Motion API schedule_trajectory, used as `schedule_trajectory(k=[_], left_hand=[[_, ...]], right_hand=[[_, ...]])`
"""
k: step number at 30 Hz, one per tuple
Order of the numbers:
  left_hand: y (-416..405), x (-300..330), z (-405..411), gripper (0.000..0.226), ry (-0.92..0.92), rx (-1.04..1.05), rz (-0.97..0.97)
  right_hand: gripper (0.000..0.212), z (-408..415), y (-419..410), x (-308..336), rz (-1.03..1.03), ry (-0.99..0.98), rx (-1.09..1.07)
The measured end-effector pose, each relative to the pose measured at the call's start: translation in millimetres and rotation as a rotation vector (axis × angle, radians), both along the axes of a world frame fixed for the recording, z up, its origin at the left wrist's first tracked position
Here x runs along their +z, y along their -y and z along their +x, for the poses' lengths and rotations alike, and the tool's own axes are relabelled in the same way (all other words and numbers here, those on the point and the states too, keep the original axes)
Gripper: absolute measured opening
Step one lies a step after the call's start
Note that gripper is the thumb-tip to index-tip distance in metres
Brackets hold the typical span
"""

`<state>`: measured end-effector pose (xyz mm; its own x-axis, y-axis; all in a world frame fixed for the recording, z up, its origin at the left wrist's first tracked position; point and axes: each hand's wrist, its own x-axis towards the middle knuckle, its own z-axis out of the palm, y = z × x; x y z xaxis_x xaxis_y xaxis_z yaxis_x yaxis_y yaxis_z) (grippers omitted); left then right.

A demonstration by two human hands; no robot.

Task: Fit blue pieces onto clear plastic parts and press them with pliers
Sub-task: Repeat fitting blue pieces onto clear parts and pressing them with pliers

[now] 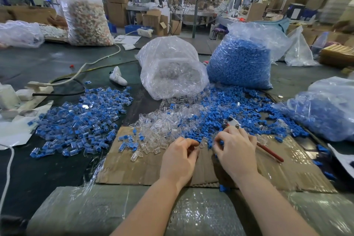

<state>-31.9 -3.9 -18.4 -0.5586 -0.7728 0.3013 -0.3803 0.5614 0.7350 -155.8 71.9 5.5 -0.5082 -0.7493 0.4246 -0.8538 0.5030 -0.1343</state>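
Hands: left hand [180, 156] with fingers curled, pinching a small clear part; right hand [234, 152] curled over blue pieces and gripping red-handled pliers [268, 151], the plier head showing just beyond the knuckles. Both rest on a cardboard sheet [134, 166] on the worktop. Loose clear plastic parts [162, 126]: heap just ahead of the hands. Loose blue pieces [239, 109]: spread right of it. Fitted blue-and-clear pieces [80, 120]: pile to the left. Behind: clear-parts bag [170, 67], blue-pieces bag [239, 63].
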Motion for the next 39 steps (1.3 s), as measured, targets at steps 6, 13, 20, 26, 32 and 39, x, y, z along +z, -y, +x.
schedule_trajectory(k=[6,13,20,26,32,39], left_hand=[[-1.1,5.9,3.3,0.032,-0.123,-0.038,0.097],[-3.6,8.0,4.6,0.021,-0.234,0.018,0.276],[-4.4,6.9,3.9,0.015,-0.188,0.055,0.252],[-2.3,6.1,3.6,0.011,-0.155,0.053,0.236],[-2.7,5.1,3.1,0.014,-0.183,0.051,0.259],[-2.6,5.8,2.9,0.020,-0.241,0.063,0.318]], right_hand=[[0.008,15.0,-0.6,2.6,-0.145,-0.045,0.278],[0.001,15.1,-0.9,-0.1,-0.092,0.082,0.271],[0.021,11.1,6.4,-5.5,0.110,0.037,-0.019],[0.013,13.1,13.4,-7.2,0.129,0.052,-0.052],[0.019,17.8,10.5,-5.0,-0.009,0.099,-0.035],[0.018,39.2,8.3,-4.7,-0.209,0.251,0.098]])
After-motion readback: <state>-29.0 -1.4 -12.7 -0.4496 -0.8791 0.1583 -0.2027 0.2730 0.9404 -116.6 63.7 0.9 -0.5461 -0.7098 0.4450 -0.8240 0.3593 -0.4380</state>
